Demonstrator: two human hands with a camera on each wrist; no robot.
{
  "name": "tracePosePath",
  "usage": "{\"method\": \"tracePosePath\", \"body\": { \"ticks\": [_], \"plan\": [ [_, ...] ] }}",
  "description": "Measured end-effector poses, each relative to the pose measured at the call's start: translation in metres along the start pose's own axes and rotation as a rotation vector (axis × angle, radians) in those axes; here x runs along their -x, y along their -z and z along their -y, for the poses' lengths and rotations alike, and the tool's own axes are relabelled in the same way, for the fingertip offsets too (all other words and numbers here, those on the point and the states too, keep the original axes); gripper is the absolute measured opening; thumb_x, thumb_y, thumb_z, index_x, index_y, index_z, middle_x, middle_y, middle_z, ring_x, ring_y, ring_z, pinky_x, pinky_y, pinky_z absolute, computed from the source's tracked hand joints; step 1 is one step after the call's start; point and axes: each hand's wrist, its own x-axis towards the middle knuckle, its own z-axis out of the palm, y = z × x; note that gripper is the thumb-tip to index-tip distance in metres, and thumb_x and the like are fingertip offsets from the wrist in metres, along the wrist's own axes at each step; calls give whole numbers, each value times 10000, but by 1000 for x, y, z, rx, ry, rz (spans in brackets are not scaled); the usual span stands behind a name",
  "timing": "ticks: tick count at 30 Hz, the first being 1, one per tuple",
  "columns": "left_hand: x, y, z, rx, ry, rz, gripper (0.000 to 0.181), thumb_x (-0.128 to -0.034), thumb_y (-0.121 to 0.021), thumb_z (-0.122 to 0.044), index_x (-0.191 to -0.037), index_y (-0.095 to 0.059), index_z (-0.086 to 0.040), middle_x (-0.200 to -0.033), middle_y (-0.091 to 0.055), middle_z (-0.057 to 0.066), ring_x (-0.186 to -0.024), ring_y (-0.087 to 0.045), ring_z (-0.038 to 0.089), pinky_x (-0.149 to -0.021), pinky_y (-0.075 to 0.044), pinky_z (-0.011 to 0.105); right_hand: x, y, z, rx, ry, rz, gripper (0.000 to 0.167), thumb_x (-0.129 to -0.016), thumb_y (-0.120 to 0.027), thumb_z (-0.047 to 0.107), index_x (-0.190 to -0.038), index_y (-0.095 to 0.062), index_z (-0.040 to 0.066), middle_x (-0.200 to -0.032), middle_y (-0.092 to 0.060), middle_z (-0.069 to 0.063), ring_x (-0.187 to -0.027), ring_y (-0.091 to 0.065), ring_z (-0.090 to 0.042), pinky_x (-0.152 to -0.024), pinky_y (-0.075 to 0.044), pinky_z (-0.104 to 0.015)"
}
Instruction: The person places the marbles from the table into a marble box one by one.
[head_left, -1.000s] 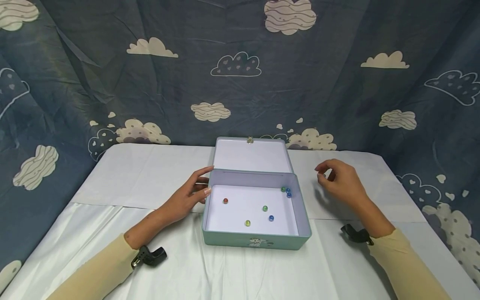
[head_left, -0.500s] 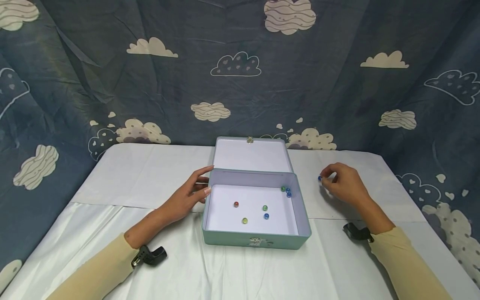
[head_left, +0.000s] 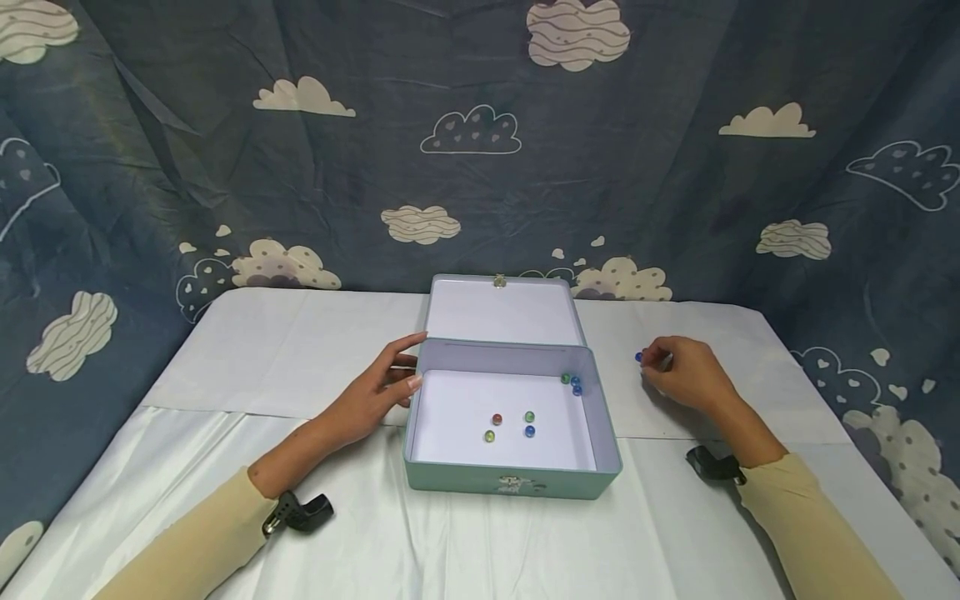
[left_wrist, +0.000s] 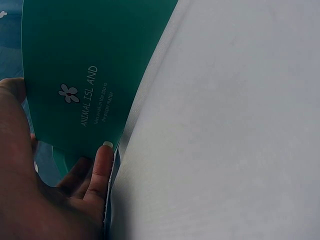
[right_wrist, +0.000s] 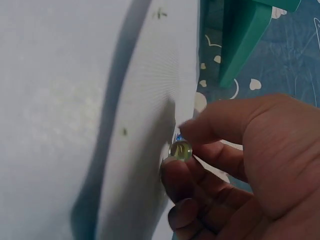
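Observation:
My left hand (head_left: 378,387) rests against the left side of a green tin box (head_left: 517,481), fingers spread along its wall. The left wrist view shows its fingertips touching the printed side (left_wrist: 100,55). Inside the box lie several glass marbles, among them a red marble (head_left: 497,419), a yellow marble (head_left: 489,436) and a blue marble (head_left: 529,432). To the right of the box, my right hand (head_left: 690,371) is low over the cloth with curled fingers. It pinches a clear yellow-green marble (right_wrist: 181,150). Beside its fingertips lies another blue marble (head_left: 639,357).
The box's lid (head_left: 504,310) is folded back behind it, with a metal clasp (head_left: 499,281) at its far edge. White cloth (head_left: 322,517) covers the table. A dark cloud-patterned curtain (head_left: 480,183) hangs behind.
My right hand has moved slightly down and right, uncovering the blue marble on the cloth. In the box, the red marble has rolled right; the yellow and a blue one shifted slightly. My left hand stays put.

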Motion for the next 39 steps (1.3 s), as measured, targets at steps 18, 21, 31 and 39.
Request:
{"method": "tracePosePath", "body": {
  "ticks": [18,21,31,39],
  "plan": [
    [0,0,0,5,4,5,608,-1135,-527,-286,-1678,-254,-323,-1524,-458,241,-1369,-559,416,-912,-579,455,3,10,5,38,-122,121,131,-870,-744,92,-944,-670,14,-842,-612,-112,-808,-557,-277,-660,-459,-372],
    [0,0,1,5,10,2,608,-1135,-531,-289,-1676,-256,-331,-1524,-461,236,-1365,-563,407,-913,-582,465,3,10,6,35,-116,126,130,-876,-752,86,-949,-669,17,-842,-608,-110,-806,-556,-272,-654,-459,-367],
    [0,1,1,6,1,-5,610,-1129,-540,-284,-1674,-268,-313,-1509,-474,232,-1356,-571,409,-910,-584,462,4,13,22,-1,-70,122,142,-898,-739,82,-1000,-659,24,-866,-615,-103,-816,-563,-261,-644,-487,-343],
    [0,0,1,10,0,-2,613,-1129,-539,-276,-1676,-265,-311,-1508,-473,227,-1356,-570,409,-908,-585,451,10,20,44,-16,-4,84,136,-901,-743,113,-1016,-703,52,-887,-667,-86,-795,-580,-249,-639,-490,-343]
  ]
}}
